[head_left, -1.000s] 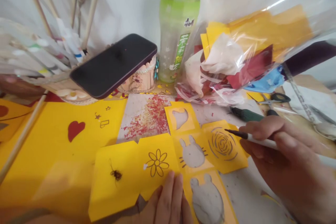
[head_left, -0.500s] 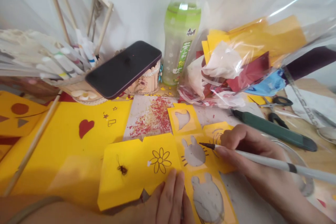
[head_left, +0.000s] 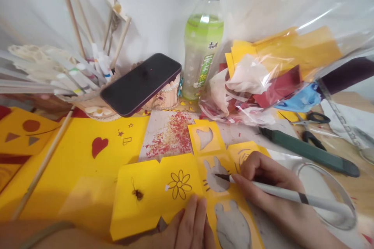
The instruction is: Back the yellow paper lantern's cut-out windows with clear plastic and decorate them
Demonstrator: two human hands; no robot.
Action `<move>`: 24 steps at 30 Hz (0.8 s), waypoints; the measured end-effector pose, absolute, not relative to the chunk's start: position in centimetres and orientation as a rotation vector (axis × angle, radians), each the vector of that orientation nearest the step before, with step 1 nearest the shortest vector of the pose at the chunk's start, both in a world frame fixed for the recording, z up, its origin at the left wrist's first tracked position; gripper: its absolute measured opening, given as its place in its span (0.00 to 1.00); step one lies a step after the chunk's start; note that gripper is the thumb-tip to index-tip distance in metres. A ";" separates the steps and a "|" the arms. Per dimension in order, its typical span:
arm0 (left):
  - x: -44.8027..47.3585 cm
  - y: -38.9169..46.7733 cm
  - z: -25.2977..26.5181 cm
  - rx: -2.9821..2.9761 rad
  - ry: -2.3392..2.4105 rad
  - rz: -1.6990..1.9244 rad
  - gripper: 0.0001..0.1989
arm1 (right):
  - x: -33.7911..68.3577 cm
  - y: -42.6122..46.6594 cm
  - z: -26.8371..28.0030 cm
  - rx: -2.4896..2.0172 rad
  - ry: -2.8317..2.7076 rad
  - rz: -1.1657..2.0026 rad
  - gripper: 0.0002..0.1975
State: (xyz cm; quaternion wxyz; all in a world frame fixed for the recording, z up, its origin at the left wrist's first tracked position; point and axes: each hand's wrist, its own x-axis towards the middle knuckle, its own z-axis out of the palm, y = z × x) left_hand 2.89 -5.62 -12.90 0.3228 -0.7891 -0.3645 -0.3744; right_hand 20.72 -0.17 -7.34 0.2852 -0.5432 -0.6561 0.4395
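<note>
My right hand (head_left: 269, 186) pinches a white brush pen (head_left: 280, 191). Its dark tip is over the rabbit-head cutout (head_left: 215, 174) in a yellow cross-shaped card (head_left: 154, 163); I cannot tell whether it touches. Short dark whisker lines flank that cutout. Fingers of my left hand (head_left: 189, 223) lie flat on the card's lower edge, near a drawn flower (head_left: 179, 184) and a dark bee figure (head_left: 137, 193). Above the rabbit is a smaller cutout (head_left: 204, 138), and below it a larger animal-shaped one (head_left: 233, 225).
A phone (head_left: 143, 83) rests tilted on small wooden baskets at the back. Behind the card stand a green drink bottle (head_left: 203, 39) and a clear bag of paper scraps (head_left: 263, 74). At right lie a green cutter (head_left: 309, 151), scissors (head_left: 317, 118) and a tape roll (head_left: 350, 218).
The brush pen's tip has moved left and down, from the right whiskers to the middle of the rabbit cutout. My left hand stays on the card. The view has shifted slightly.
</note>
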 end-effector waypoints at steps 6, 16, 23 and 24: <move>3.9 -5.8 -13.6 -1.974 -1.099 -1.045 0.17 | 20.4 -0.4 -7.7 -1.451 -1.760 1.190 0.14; 4.0 -6.2 -14.2 -1.984 -1.112 -1.026 0.15 | 20.7 -0.5 -8.0 -1.458 -1.845 1.170 0.14; 3.8 -6.7 -14.8 -2.045 -1.054 -0.885 0.13 | 20.5 -0.4 -7.2 -1.456 -1.883 1.148 0.14; 3.8 -6.6 -14.7 -2.044 -1.062 -0.900 0.12 | 20.4 -0.4 -7.1 -1.467 -1.874 1.138 0.14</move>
